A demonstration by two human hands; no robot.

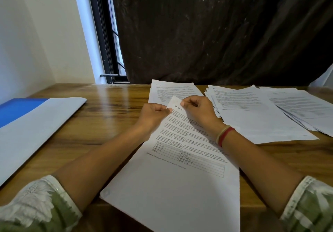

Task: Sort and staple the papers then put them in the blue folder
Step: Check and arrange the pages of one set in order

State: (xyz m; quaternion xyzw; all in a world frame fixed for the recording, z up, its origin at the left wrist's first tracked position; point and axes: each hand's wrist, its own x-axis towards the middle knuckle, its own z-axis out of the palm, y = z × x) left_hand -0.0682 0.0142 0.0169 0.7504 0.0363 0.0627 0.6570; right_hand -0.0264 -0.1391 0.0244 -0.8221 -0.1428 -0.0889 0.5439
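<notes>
- the left hand (153,114) and right hand (198,108) both pinch the top corner of the "section 10" sheet (180,177), lying skewed on the wooden table (111,105).
- blue folder (36,123) lies open at left (other paper piles (261,109) behind).
</notes>
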